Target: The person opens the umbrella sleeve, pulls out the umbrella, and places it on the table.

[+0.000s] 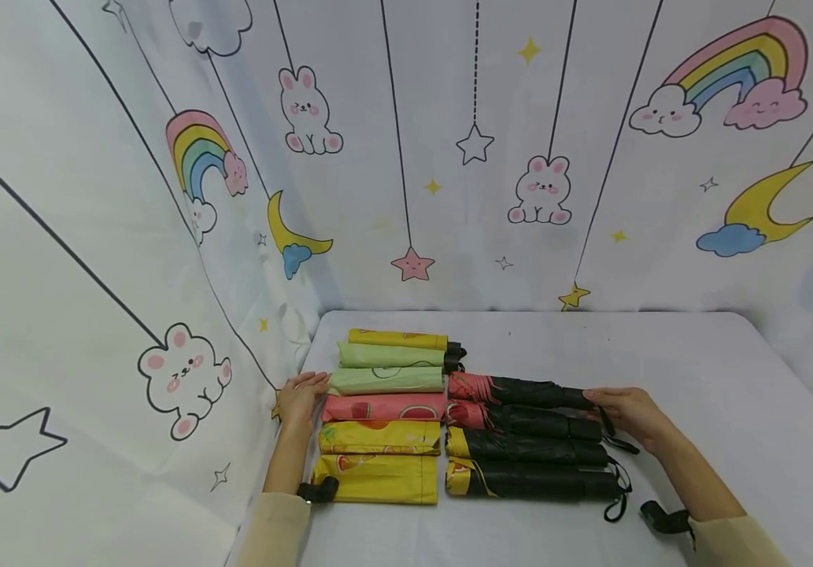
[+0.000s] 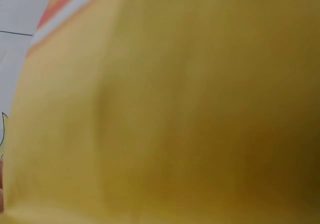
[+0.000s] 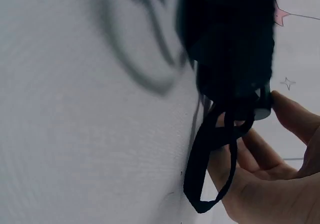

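Two columns of folded umbrella goods lie on a white table. My right hand (image 1: 626, 405) holds the handle end of the farthest pink-and-black folded umbrella (image 1: 530, 391); in the right wrist view, thumb and fingers lie on either side of the black handle end (image 3: 235, 84), beside its wrist loop (image 3: 197, 169). At the left column, my left hand (image 1: 300, 394) lies with extended fingertips right at the end of a light green umbrella sleeve (image 1: 386, 381). A yellow sleeve (image 2: 165, 104) fills the left wrist view and hides most of that hand.
Nearer in the left column lie a pink sleeve (image 1: 383, 408) and two yellow ones. Beyond lie another green piece (image 1: 390, 356) and a yellow one (image 1: 397, 339), with black ends at their right. Several black folded umbrellas (image 1: 541, 480) line the right column. A patterned curtain (image 1: 378, 197) stands behind.
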`<control>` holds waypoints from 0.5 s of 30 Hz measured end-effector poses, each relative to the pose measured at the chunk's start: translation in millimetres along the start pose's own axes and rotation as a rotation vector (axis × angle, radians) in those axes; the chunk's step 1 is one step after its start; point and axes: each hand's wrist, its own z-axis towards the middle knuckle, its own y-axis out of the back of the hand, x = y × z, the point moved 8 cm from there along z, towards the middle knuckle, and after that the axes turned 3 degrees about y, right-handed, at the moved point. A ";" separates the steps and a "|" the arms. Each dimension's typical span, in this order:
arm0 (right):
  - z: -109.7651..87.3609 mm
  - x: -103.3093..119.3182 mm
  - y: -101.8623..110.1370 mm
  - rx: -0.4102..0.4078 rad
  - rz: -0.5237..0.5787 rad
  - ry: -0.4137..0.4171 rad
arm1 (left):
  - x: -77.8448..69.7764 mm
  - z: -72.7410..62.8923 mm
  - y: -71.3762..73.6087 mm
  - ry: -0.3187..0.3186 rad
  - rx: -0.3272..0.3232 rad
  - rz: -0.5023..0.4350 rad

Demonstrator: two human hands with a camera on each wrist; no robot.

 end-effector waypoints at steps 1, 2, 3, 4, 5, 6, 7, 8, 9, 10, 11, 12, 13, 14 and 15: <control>-1.3 0.5 -0.5 -0.012 -0.027 -0.006 | 0.0 -0.3 -0.3 0.001 0.001 0.000; -2.9 1.4 -1.0 -0.027 -0.064 -0.011 | 0.0 -0.4 -0.5 0.002 0.001 0.003; -4.4 2.5 -1.0 -0.040 -0.110 -0.013 | -0.3 -0.8 -0.8 0.001 0.002 0.005; -5.3 4.1 -0.9 -0.056 -0.152 -0.013 | -0.5 -1.2 -1.0 0.001 0.006 0.005; -6.1 5.6 -0.5 -0.077 -0.192 -0.019 | -1.0 -1.7 -1.2 0.001 0.010 0.004; -6.3 7.4 0.1 -0.095 -0.239 -0.022 | -1.2 -2.0 -1.2 0.002 0.011 0.004; -6.5 9.7 0.8 -0.113 -0.296 -0.020 | -1.3 -1.8 -1.0 0.004 0.011 0.002; -6.3 12.1 1.4 -0.127 -0.343 -0.015 | -1.5 -1.8 -0.9 0.005 0.011 0.004; -5.8 14.1 1.4 -0.135 -0.374 -0.011 | -1.7 -1.8 -1.0 0.008 0.012 0.005; -5.0 15.7 1.8 -0.147 -0.400 -0.009 | -1.8 -1.7 -1.1 0.010 0.014 0.005; -4.8 16.9 2.0 -0.159 -0.419 -0.011 | -1.6 -1.3 -1.2 0.014 0.014 0.006; -4.4 18.3 2.0 -0.162 -0.436 -0.007 | -1.4 -0.9 -1.5 0.019 0.015 0.007; -4.2 19.2 2.0 -0.163 -0.444 -0.005 | -1.2 -0.5 -1.8 0.022 0.017 0.009; -3.7 19.8 1.6 -0.158 -0.445 0.000 | -1.2 -0.3 -2.5 0.025 0.022 0.013; -3.5 20.3 1.3 -0.157 -0.446 0.003 | -1.2 -0.1 -2.9 0.029 0.023 0.013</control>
